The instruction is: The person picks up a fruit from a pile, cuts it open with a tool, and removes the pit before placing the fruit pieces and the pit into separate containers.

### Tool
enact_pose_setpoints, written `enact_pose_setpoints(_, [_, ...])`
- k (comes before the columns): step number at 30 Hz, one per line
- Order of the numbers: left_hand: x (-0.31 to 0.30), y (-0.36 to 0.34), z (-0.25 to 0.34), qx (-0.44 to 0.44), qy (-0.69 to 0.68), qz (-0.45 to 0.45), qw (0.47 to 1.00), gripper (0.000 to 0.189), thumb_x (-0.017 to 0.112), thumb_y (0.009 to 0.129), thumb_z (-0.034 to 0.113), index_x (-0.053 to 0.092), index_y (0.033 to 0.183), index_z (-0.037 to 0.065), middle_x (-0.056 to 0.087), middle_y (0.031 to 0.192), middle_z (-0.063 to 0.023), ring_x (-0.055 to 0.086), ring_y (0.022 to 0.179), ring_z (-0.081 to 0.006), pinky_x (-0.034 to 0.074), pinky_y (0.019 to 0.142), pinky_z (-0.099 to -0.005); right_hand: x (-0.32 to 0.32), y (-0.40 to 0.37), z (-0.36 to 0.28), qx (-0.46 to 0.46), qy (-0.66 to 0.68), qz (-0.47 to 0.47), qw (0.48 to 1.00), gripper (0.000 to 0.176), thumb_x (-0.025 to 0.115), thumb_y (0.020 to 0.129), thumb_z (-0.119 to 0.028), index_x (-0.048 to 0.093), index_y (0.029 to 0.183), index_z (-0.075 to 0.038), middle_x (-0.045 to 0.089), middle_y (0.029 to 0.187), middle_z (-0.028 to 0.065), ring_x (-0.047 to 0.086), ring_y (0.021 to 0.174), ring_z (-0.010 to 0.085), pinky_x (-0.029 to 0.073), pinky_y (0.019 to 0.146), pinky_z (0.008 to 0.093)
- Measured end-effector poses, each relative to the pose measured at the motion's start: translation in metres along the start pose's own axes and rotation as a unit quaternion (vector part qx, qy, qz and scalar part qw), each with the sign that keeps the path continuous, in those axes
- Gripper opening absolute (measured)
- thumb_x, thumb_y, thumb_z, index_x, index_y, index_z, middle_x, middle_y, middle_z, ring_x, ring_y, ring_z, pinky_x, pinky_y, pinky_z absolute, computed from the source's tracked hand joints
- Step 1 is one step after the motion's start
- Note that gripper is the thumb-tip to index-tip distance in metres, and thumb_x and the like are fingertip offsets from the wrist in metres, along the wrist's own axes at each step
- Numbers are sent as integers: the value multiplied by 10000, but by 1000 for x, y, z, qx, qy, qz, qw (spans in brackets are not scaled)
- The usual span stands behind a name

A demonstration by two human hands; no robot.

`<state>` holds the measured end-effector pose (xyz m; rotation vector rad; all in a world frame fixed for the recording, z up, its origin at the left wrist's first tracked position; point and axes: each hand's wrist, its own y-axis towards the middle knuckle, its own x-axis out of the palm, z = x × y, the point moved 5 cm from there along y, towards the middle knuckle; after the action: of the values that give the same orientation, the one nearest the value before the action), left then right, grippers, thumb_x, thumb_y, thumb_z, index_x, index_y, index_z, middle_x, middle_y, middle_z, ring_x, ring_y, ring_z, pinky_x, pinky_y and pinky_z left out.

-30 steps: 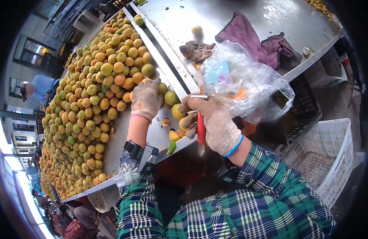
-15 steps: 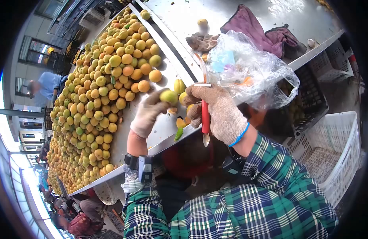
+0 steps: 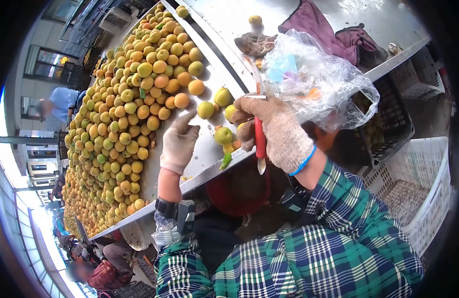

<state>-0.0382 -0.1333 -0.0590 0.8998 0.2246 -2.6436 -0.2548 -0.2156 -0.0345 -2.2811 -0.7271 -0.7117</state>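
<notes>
My left hand [image 3: 179,144], in a pale glove, reaches over the metal table [image 3: 202,164] with its fingers apart and nothing in them. Just beyond its fingertips lies an orange apricot-like fruit [image 3: 181,100] at the edge of a big pile [image 3: 120,129]. My right hand [image 3: 279,126], in a brown-and-white glove, grips a red-handled tool [image 3: 260,139] with a small spoon-shaped metal tip pointing down. Between the hands, a greenish-yellow fruit [image 3: 205,110] sits on the metal. Several more fruits, one of them greenish [image 3: 223,135], and a green leaf [image 3: 226,160] lie close to my right hand.
Behind my right hand are a clear plastic bag [image 3: 324,79], a purple cloth [image 3: 314,30] and a brown glove [image 3: 254,44]. A white crate [image 3: 413,184] and a black crate [image 3: 388,124] stand at the right. Other people [image 3: 63,104] are at the left.
My left hand has let go of the greenish-yellow fruit, now on the table, and moved left towards the pile. The right hand keeps its grip on the tool.
</notes>
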Motion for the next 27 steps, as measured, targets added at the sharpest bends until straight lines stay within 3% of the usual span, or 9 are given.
enact_pose_setpoints(3, [2,18,7,-8,89,60,994,478,647,845,-1,511,1303,-9,608,1169,-137,604,973,-156,500,868,-270,-2,3,1,-14,53,3,998,234,597,894,-249,589,973,-29,610,769,62,549,530,125,463,454,284])
enact_pose_setpoints(8, [36,51,9,61,237,-57,968,594,679,833,107,431,1359,-17,586,1195,-169,594,1020,-215,498,879,-308,2,-1,-2,3,27,13,1000,230,594,902,-242,577,1001,-35,604,782,74,562,521,134,459,436,283])
enact_pose_setpoints(10, [40,50,11,14,219,-60,974,587,643,843,76,412,1375,-16,587,1198,-158,591,1039,-211,493,881,-301,0,-2,-4,-4,29,16,999,229,595,902,-239,574,1006,-35,602,786,76,565,517,136,457,431,281])
enact_pose_setpoints(11, [38,44,10,-29,6,-55,998,581,621,848,55,400,1380,-25,577,1220,-156,588,1050,-209,490,885,-302,0,-3,-7,-12,21,16,1000,227,598,901,-236,573,1007,-36,600,788,77,564,516,134,455,429,277])
enact_pose_setpoints(13, [33,24,32,-46,-316,-51,946,601,577,859,19,337,1405,-48,524,1307,-158,564,1132,-229,496,898,-316,0,-2,-6,-13,26,10,1000,232,601,904,-244,574,1002,-36,594,784,72,564,514,125,453,423,274])
enact_pose_setpoints(18, [20,-24,67,15,-509,-46,859,709,635,803,61,290,1413,-49,417,1403,-201,493,1242,-327,508,940,-394,16,-6,-2,-5,-87,17,996,262,598,910,-270,578,1008,-28,588,763,60,554,490,117,434,395,262])
enact_pose_setpoints(21, [20,-44,81,31,-599,-53,798,755,697,789,144,301,1405,-43,412,1372,-287,507,1219,-379,536,906,-378,23,-9,4,4,-148,10,989,301,589,916,-305,571,1025,-25,569,720,49,494,424,110,395,350,258])
enact_pose_setpoints(24, [20,-56,79,16,-659,-81,748,723,679,818,164,305,1402,-37,423,1357,-299,532,1193,-374,550,882,-369,28,-13,8,36,-160,-9,986,318,582,922,-316,554,1053,-27,551,704,41,452,403,101,367,332,247])
enact_pose_setpoints(27, [23,-70,74,-19,-691,-64,719,731,678,851,324,327,1398,-10,522,1232,-213,607,1014,-259,539,767,-304,36,-15,12,-14,-204,-20,979,338,562,894,-223,528,1170,-31,530,693,27,415,395,82,327,321,238])
